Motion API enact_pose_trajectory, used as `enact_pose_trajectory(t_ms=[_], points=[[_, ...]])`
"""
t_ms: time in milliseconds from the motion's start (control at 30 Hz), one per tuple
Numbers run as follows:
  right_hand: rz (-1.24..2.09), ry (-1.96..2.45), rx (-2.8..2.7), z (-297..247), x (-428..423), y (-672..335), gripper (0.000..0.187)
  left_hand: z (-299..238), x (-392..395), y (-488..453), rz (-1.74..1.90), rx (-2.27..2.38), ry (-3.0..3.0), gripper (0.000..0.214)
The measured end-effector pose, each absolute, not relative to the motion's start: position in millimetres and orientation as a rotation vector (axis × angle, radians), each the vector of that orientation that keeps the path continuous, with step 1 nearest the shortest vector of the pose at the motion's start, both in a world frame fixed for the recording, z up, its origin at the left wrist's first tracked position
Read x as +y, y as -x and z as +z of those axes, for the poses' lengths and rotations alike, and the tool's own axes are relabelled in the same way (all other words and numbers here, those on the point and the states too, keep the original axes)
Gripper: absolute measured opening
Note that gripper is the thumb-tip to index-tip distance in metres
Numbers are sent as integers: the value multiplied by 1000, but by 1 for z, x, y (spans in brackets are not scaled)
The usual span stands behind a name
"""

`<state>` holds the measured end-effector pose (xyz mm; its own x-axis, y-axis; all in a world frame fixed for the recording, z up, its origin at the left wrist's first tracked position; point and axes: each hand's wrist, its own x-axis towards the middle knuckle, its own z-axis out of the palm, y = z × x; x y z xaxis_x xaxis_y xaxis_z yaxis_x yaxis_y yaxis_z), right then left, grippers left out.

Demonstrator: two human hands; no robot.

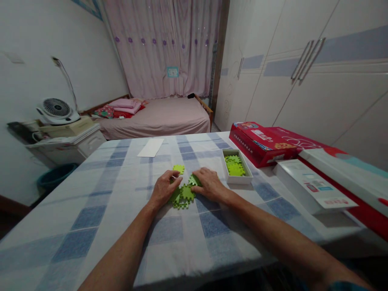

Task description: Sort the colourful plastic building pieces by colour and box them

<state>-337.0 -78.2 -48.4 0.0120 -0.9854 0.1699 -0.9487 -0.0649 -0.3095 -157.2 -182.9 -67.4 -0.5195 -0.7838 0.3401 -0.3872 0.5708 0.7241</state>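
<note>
Several green jigsaw-edged puzzle pieces [187, 194] lie joined on the checked tablecloth between my hands. My left hand [165, 189] is closed on the left edge of this group, thumb and forefinger bent over a green piece. A lighter lime puzzle piece [178, 168] shows just beyond its fingertips. From the right, my right hand [209, 184] has its fingers curled over another green puzzle piece [194, 180], its thumb touching the joined ones. Both palms hide parts of the pieces. Close to the right hand stands a small white box [239, 180] holding more green pieces [235, 165].
A white card [150, 147] lies at the far left of the table [121, 194]. To the right are a red box [260, 141], a white box lid [315, 186] and a large red and white box [348, 169]. A bed [172, 115] stands beyond the table.
</note>
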Motion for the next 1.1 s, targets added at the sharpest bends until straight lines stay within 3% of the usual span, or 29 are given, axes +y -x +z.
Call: enact_pose_trajectory(t_ms=[367,633,767,1100], points=[[-1039,2095,1990,-51,-80,355,58,-65,-179,158,-765,-2201,-905,29],[-561,2067,2064,-50,-64,374,45,-64,-166,156,-616,-2479,-724,54],[-639,2045,2060,-51,-65,368,51,-63,-164,157,-619,-2531,-687,55],[-848,1927,1928,-49,-66,369,35,-62,-162,157,-811,-2444,-778,35]])
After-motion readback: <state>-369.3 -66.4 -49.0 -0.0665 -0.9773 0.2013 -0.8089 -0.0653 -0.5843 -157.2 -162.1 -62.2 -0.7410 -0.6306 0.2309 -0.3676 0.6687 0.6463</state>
